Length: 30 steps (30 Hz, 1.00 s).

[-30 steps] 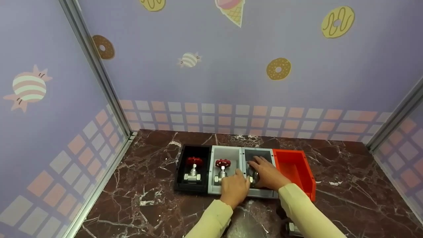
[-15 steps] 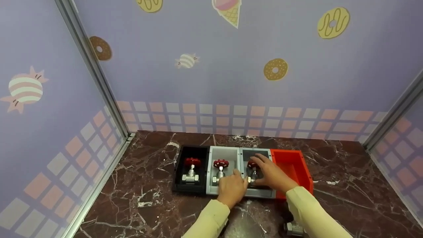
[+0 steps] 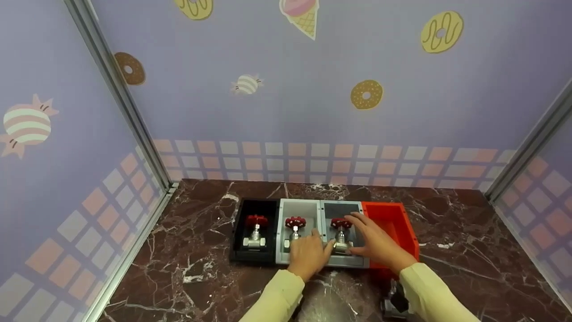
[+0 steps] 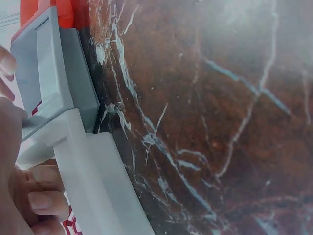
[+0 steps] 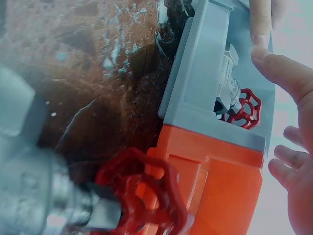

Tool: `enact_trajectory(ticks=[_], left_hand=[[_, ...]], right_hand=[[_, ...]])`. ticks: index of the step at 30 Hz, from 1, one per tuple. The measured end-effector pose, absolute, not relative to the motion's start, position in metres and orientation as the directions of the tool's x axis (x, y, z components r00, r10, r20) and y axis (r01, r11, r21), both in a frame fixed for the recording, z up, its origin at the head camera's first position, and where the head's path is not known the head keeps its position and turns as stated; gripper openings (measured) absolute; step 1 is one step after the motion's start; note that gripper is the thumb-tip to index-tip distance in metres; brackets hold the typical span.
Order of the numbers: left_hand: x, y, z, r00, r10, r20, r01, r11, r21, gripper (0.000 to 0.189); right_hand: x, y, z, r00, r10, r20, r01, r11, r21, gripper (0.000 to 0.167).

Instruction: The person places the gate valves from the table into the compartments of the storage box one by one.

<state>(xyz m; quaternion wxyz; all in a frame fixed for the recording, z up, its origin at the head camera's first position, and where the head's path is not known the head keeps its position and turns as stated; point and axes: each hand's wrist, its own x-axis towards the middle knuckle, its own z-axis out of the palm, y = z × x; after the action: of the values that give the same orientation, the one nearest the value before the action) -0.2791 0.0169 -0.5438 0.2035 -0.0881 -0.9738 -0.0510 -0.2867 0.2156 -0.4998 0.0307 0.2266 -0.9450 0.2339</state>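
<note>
In the head view a gate valve with a red handwheel (image 3: 342, 235) stands upright in the grey bin (image 3: 343, 207). My left hand (image 3: 308, 255) straddles the wall between that bin and the white bin (image 3: 308, 206). Its thumb reaches the valve's left end; its other fingers hang loosely curled over the white bin, as the left wrist view shows. My right hand (image 3: 377, 241) is spread at the valve's right side, thumb low and fingers beside the handwheel. From the right wrist, the handwheel (image 5: 247, 108) shows with the right fingers apart from it.
Similar valves stand in the white bin, valve (image 3: 295, 235), and the black bin, valve (image 3: 255, 235). A red bin (image 3: 388, 219) adjoins on the right. Another valve (image 3: 393, 302) lies on the marble-patterned table (image 3: 201, 250) near my right sleeve. Patterned walls (image 3: 286, 112) enclose the table.
My right hand has loosened and drawn back to the right, uncovering the valve and its red handwheel in the grey bin. The left hand stays at the dividing wall.
</note>
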Motion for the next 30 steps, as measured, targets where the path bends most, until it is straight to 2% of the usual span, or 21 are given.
enact_trajectory(ticks=[7, 16, 23, 30], left_hand=[[-0.279, 0.017, -0.537, -0.905, 0.126, 0.406, 0.192, 0.973, 0.127, 0.054], [-0.273, 0.028, -0.532, -0.800, 0.142, 0.583, 0.235, 0.968, 0.087, 0.043], [-0.263, 0.048, -0.525, -0.805, 0.235, 0.545, 0.323, 0.944, 0.070, 0.043], [-0.257, 0.072, -0.528, -0.791, 0.298, 0.534, 0.370, 0.928, 0.032, 0.042]], right_hand=[[-0.276, 0.229, -0.501, -0.906, -0.379, 0.186, -0.422, 0.783, -0.458, 0.087], [-0.257, 0.252, -0.503, -0.903, -0.357, 0.237, -0.428, 0.770, -0.473, 0.085], [-0.241, 0.259, -0.507, -0.898, -0.346, 0.273, -0.437, 0.781, -0.446, 0.081], [-0.222, 0.268, -0.513, -0.916, -0.350, 0.197, -0.402, 0.805, -0.436, 0.078]])
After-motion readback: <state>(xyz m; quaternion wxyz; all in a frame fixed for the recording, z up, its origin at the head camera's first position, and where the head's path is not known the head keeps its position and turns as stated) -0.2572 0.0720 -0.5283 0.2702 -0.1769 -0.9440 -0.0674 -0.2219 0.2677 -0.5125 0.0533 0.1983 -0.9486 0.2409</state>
